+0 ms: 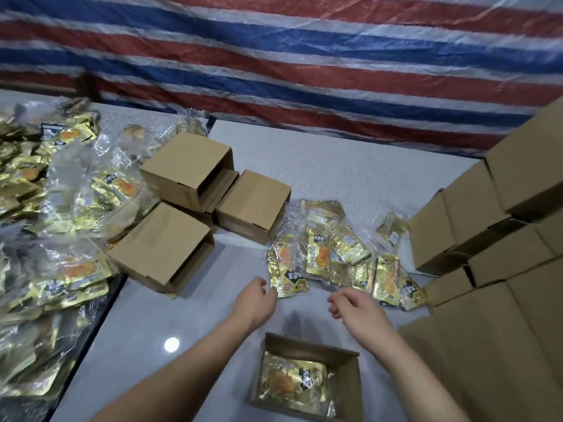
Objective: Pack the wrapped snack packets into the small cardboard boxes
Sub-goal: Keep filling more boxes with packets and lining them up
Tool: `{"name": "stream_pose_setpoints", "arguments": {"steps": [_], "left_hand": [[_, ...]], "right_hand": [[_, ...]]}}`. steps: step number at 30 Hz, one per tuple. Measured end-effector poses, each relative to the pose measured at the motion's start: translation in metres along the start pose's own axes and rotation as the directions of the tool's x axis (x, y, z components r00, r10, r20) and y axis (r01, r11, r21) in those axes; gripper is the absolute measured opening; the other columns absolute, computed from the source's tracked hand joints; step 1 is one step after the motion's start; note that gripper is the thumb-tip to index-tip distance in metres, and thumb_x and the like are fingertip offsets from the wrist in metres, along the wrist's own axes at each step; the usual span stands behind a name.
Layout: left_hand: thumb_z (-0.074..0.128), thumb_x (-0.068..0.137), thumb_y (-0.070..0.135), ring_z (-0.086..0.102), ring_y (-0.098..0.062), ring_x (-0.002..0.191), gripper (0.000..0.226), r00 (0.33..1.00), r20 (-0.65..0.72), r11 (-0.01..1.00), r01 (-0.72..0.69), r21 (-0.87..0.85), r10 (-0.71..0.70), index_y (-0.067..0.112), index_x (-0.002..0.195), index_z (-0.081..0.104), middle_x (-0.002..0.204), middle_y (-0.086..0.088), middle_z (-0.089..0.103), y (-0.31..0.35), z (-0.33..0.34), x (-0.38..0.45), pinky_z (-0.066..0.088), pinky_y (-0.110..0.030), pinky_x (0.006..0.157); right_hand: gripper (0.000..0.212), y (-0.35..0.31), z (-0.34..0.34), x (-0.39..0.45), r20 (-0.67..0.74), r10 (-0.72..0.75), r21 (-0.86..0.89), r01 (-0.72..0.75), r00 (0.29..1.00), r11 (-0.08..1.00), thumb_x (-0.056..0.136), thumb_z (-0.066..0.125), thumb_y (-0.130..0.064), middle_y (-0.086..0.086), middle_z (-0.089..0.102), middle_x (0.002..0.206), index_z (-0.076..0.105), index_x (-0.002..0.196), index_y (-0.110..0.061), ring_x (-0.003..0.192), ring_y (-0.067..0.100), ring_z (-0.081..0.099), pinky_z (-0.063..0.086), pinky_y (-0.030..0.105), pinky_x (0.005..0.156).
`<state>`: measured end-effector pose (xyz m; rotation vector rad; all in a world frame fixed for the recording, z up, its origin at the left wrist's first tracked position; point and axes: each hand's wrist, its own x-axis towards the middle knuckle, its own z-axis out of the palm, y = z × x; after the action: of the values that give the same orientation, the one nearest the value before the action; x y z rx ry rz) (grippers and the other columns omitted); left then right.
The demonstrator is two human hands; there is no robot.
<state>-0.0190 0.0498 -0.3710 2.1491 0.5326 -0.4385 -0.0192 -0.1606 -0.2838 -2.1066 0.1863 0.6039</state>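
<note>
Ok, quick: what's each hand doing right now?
Left hand: fingers loosely curled, holding nothing, at the edge of a packet.
Right hand: fingers loosely curled, holding nothing, above the open box.

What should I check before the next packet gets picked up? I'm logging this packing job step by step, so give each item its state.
1. Open box within reach, mouth up: ok.
2. Box already holds a gold packet; room left: cannot tell.
3. Left hand free to grasp, holding nothing: ok.
4. Right hand empty, fingers loosely curled: ok.
5. Loose packets lie just beyond both hands, on the table: ok.
6. Nearest packet free of the clear plastic wrap: cannot tell.
</note>
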Motion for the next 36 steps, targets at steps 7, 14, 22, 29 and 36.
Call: {"name": "stream_pose_setpoints", "arguments": {"steps": [7, 14, 22, 29, 36], "left_hand": [[0.078, 0.077, 0.024, 0.060, -0.031, 0.116, 0.069, 0.957, -0.019, 0.948, 0.291, 0.131, -0.291, 0.002, 0.132, 0.043, 0.124, -0.014, 0.061, 0.034, 0.023, 0.098, 0.053, -0.034, 0.088], [0.077, 0.072, 0.061, 0.034, -0.032, 0.140, 0.122, 0.949, -0.143, 0.908, 0.312, 0.279, -0.282, -0.006, 0.151, 0.012, 0.152, -0.020, 0.032, 0.050, 0.077, 0.140, 0.036, -0.040, 0.112], [0.094, 0.062, 0.039, 0.058, -0.026, 0.098, 0.080, 0.971, 0.035, 0.970, 0.233, 0.068, -0.236, 0.012, 0.115, 0.040, 0.102, -0.003, 0.053, 0.003, 0.060, 0.128, 0.048, -0.033, 0.076], [0.083, 0.073, 0.035, 0.063, -0.019, 0.090, 0.050, 0.986, 0.099, 0.983, 0.116, 0.142, -0.131, 0.022, 0.116, 0.063, 0.100, 0.001, 0.066, -0.033, 0.016, 0.079, 0.050, -0.027, 0.079], [0.070, 0.076, 0.033, 0.065, 0.000, 0.070, 0.028, 0.979, -0.193, 0.997, -0.048, 0.067, 0.061, 0.037, 0.099, 0.056, 0.086, 0.010, 0.068, 0.004, -0.052, 0.000, 0.047, -0.020, 0.050]], "right_hand": [[0.023, 0.022, -0.010, 0.011, -0.140, 0.100, 0.257, -0.062, 0.985, 0.964, 0.100, 0.052, -0.019, 0.003, 0.071, 0.087, 0.071, 0.088, -0.017, 0.081, 0.014, 0.068, 0.052, 0.022, 0.069], [0.027, 0.061, -0.028, 0.020, -0.202, 0.215, 0.369, -0.129, 0.956, 0.921, 0.100, 0.052, -0.015, 0.004, 0.074, 0.075, 0.072, 0.083, -0.012, 0.070, 0.017, 0.069, 0.044, 0.016, 0.056], [0.026, 0.049, -0.016, 0.024, -0.132, 0.232, 0.336, -0.176, 0.964, 0.925, 0.101, 0.050, -0.016, 0.007, 0.073, 0.082, 0.071, 0.086, -0.012, 0.073, 0.016, 0.068, 0.048, 0.015, 0.059], [0.023, 0.023, 0.002, 0.023, -0.050, 0.201, 0.281, -0.180, 0.978, 0.943, 0.103, 0.049, -0.019, 0.003, 0.073, 0.085, 0.069, 0.093, -0.016, 0.079, 0.016, 0.070, 0.048, 0.024, 0.069], [0.014, -0.023, 0.025, 0.017, 0.023, 0.074, 0.372, -0.077, 0.997, 0.925, 0.096, 0.061, -0.042, -0.013, 0.067, 0.104, 0.064, 0.106, -0.032, 0.096, 0.004, 0.064, 0.051, 0.025, 0.082]]}}
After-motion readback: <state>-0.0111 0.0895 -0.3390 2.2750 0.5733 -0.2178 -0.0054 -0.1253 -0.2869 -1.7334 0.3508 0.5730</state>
